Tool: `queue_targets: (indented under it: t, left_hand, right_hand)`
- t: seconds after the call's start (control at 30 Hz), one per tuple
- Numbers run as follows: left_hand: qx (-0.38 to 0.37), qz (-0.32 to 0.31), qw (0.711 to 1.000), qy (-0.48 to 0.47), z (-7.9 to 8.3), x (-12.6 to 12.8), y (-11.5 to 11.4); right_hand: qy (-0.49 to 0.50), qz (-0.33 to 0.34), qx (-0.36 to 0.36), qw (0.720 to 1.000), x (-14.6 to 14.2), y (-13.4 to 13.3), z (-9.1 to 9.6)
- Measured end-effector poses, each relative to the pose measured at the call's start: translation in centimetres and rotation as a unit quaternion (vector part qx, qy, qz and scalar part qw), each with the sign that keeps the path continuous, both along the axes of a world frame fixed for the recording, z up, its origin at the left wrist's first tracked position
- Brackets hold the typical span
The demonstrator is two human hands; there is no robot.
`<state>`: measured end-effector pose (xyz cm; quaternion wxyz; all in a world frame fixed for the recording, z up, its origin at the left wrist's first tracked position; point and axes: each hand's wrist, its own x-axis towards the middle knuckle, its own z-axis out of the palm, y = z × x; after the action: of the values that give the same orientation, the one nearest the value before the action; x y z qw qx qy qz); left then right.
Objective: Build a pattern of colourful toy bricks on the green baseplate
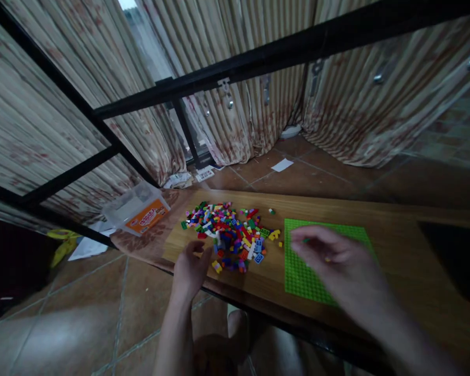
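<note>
A heap of small multicoloured toy building bricks (223, 222) lies spread on a wooden bench top. At its near left edge is my left hand (191, 263), fingers bent and thumb held apart, with nothing visible in its grip. To the right, a bright green studded baseplate (297, 277) lies flat. Above it hovers my right hand (337, 256), slightly blurred, with fingers curled inward. A dark green speck shows at its fingertips and a small yellow brick (328, 259) shows inside the curled fingers.
A clear plastic box (135, 206) with an orange label stands left of the bricks. A dark flat object (454, 256) lies at the bench's right. Behind the bench are a black metal frame (258, 60), long curtains (235, 125) and a white paper (282, 165) on the tiled floor.
</note>
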<state>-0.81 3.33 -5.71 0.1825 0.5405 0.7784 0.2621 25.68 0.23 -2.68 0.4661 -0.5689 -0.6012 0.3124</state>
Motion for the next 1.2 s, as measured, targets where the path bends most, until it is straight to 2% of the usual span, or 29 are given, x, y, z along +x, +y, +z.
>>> queue_targets:
  t: [0.1, 0.23, 0.33, 0.47, 0.57, 0.67, 0.87, 1.0, 1.1, 1.2]
  left_hand:
    - [-0.082, -0.012, 0.996, 0.025, -0.9, -2.0, -1.3]
    - [-0.101, -0.071, 0.992, 0.03, -1.9, -1.0, -2.0]
    - [-0.081, -0.101, 0.991, 0.028, -2.3, 0.0, -1.8]
    - [-0.056, -0.095, 0.994, 0.028, -2.6, 0.7, -1.3]
    - [-0.059, -0.088, 0.994, 0.011, -2.8, 1.1, -1.1]
    - [-0.061, -0.074, 0.995, -0.027, -2.8, 1.4, -1.1]
    - [-0.04, -0.071, 0.992, -0.091, -2.4, 1.1, -1.2]
    - [-0.033, -0.088, 0.988, -0.119, -2.6, 1.0, -1.3]
    - [-0.02, -0.102, 0.985, -0.136, -3.0, 1.2, -1.3]
    - [-0.031, -0.1, 0.984, -0.142, -3.1, 1.3, -1.1]
  right_hand:
    - [-0.085, 0.108, 0.002, 0.99, -4.9, 0.1, -2.2]
    - [-0.192, 0.167, 0.037, 0.967, -10.0, -0.2, -6.1]
    - [-0.251, 0.183, 0.066, 0.948, -11.2, 0.1, -8.1]
    - [-0.303, 0.158, 0.099, 0.934, -10.7, 1.2, -9.7]
    - [-0.323, 0.107, 0.102, 0.935, -9.7, 2.1, -10.0]
    - [-0.342, 0.063, 0.101, 0.932, -9.4, 2.8, -9.5]
    - [-0.386, 0.091, 0.087, 0.914, -12.1, 4.3, -7.9]
    - [-0.429, 0.089, 0.05, 0.898, -13.5, 5.4, -7.4]
    - [-0.42, 0.081, 0.032, 0.903, -13.5, 6.0, -7.5]
    - [-0.377, 0.088, 0.024, 0.922, -12.9, 6.3, -7.5]
